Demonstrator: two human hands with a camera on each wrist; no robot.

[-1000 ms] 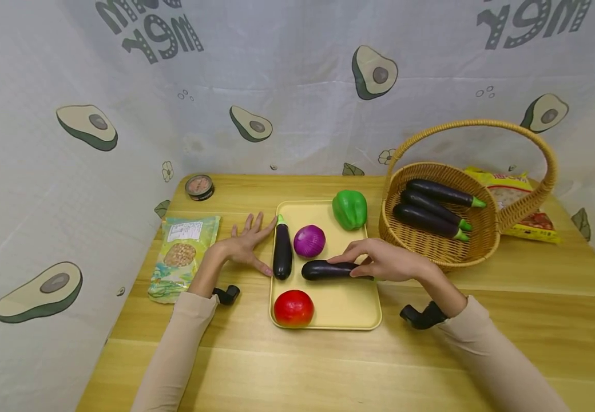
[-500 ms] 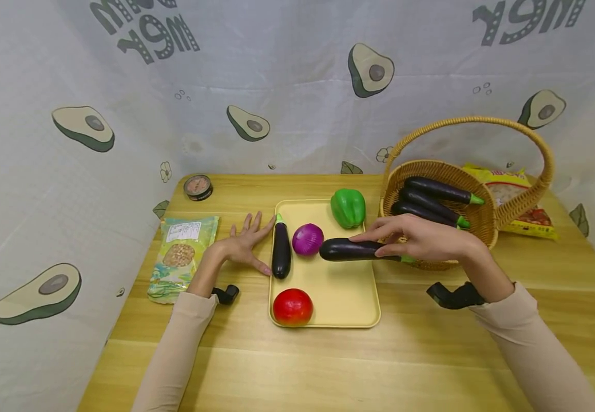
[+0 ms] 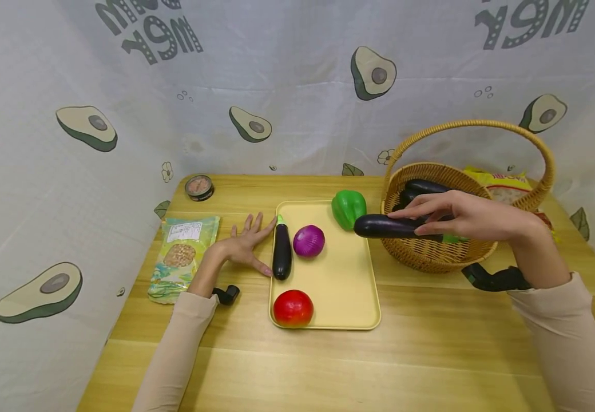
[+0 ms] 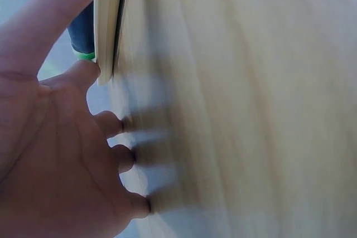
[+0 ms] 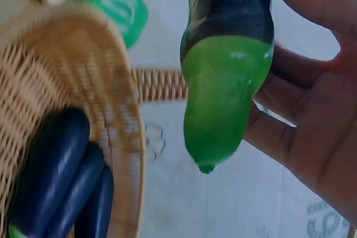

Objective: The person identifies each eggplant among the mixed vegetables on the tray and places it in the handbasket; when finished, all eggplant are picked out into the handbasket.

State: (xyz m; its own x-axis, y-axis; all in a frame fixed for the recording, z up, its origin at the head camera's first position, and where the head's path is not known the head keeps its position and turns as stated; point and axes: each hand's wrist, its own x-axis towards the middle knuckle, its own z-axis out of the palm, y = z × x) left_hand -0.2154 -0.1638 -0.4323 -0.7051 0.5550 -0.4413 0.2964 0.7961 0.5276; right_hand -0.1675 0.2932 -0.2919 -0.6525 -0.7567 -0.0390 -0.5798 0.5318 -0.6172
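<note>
On the table, the basket stands right of the tray. The left hand rests, fingers spread, by the tray's left edge; the right hand pinches an eggplant aloft near the basket, blunt end leftward.

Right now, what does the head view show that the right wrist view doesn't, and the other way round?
Only the head view shows the left hand, the onion, the red fruit, the tin, the green packet and the flat-lying eggplant.

Only the right wrist view shows the palm of the right hand, the full green cap of the held eggplant, and three basket eggplants unblocked by the hand.

Both share the right hand, held eggplant, basket and green pepper.
</note>
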